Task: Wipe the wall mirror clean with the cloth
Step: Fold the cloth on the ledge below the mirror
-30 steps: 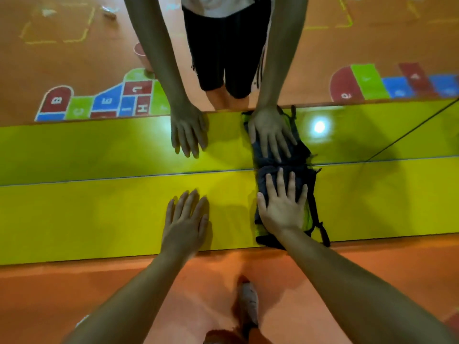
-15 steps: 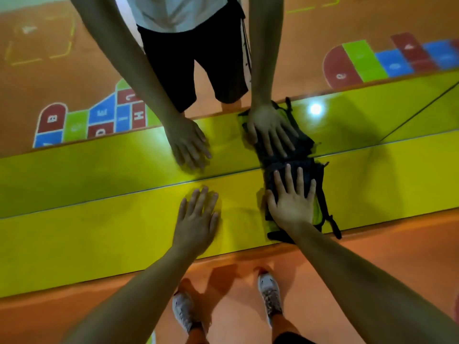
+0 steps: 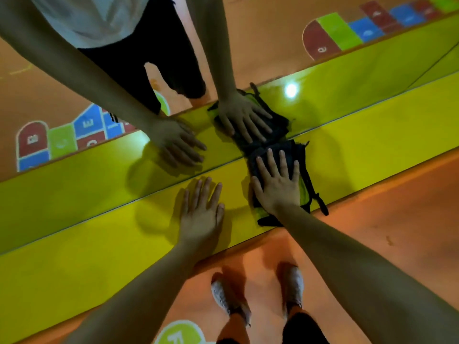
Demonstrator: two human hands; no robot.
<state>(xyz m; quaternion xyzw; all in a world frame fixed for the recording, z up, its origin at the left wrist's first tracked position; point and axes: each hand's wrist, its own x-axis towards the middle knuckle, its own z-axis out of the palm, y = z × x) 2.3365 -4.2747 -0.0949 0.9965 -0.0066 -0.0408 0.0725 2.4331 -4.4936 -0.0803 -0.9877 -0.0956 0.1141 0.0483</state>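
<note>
The wall mirror fills the upper part of the view and meets a yellow padded ledge along a slanted seam. A dark cloth with black straps and a green lining lies on the ledge, its top edge against the mirror's bottom edge. My right hand lies flat on the cloth with fingers spread, pressing it down. About a hand's width to the left, my left hand rests flat and empty on the bare ledge. In the mirror I see both arms, both hands and the cloth reflected.
Orange floor runs below the ledge. My two light shoes stand on it close to the ledge. A green floor marking shows at the bottom edge. Coloured hopscotch markings and a ceiling light glare appear in the reflection.
The view has tilted and dropped, so my feet have come into sight. Both hands stay flat on the ledge, the right still on the cloth and the left a little closer to it.
</note>
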